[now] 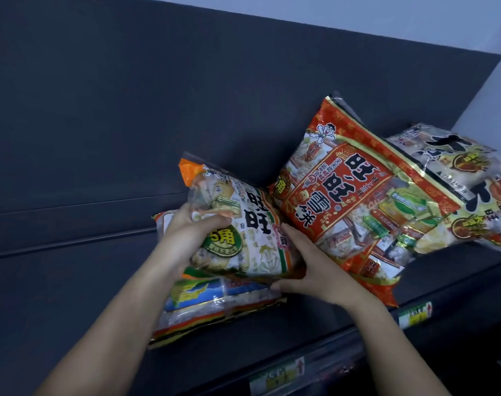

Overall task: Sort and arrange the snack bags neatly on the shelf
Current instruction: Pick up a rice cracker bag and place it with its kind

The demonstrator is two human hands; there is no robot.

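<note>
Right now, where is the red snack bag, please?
Head view, right of centre: the red snack bag leans on the shelf between the orange-trimmed bag gripped by left hand and right hand and a white bag at right.

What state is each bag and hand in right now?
orange-trimmed bag: held up, over the flat bag.
flat bag: lying on shelf.
red bag: tilted, overlapping white bag.
white bag: tilted, partly covered.
left hand: grips orange-trimmed bag.
right hand: holds its edge.
</note>
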